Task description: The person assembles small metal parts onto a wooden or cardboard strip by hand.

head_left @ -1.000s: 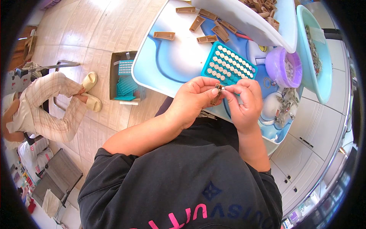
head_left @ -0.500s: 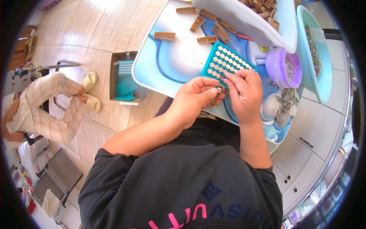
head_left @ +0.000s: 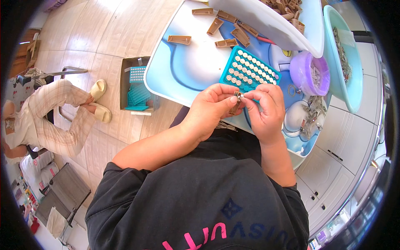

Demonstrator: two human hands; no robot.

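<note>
On the counter [head_left: 187, 66], a grid tray [head_left: 249, 70] lies just behind the hands. Loose clips [head_left: 227, 29] lie behind it, a small bowl [head_left: 310, 75] to its right. A box [head_left: 135, 85] sits on the floor to the left.

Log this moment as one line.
left hand: pinching small brown plastic piece | right hand: fingers on its metal tip | over: teal grid tray
</note>
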